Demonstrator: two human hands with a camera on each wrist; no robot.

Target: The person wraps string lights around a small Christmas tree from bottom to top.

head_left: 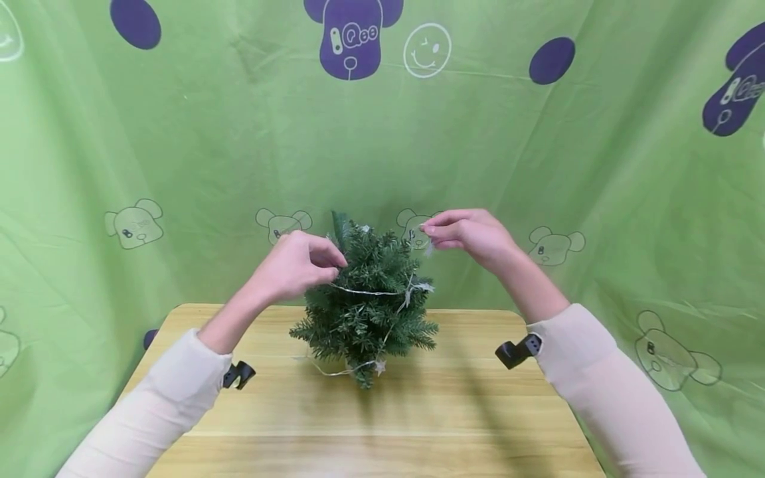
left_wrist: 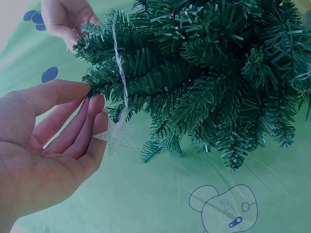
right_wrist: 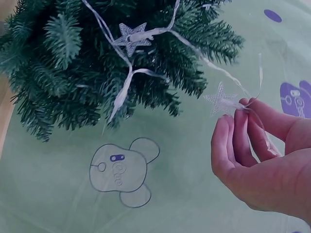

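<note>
A small artificial Christmas tree [head_left: 367, 318] stands on the table, wrapped with a clear string of star lights [head_left: 373, 293]. At its left side my left hand [head_left: 295, 265] pinches a branch tip between thumb and fingertip. A clear star [left_wrist: 115, 137] hangs on the string beside those fingers. Right of the treetop, my right hand [head_left: 475, 238] pinches the light string close to another star [right_wrist: 221, 99], held off the branches. A further star [right_wrist: 132, 39] lies against the tree in the right wrist view, and a star [head_left: 379, 366] shows low at the front.
The wooden table [head_left: 478, 398] has rounded far corners. Green patterned fabric [head_left: 239, 133] hangs behind and to both sides. A dark wrist camera [head_left: 518, 350] is on the right sleeve, and another wrist camera [head_left: 239, 376] is on the left.
</note>
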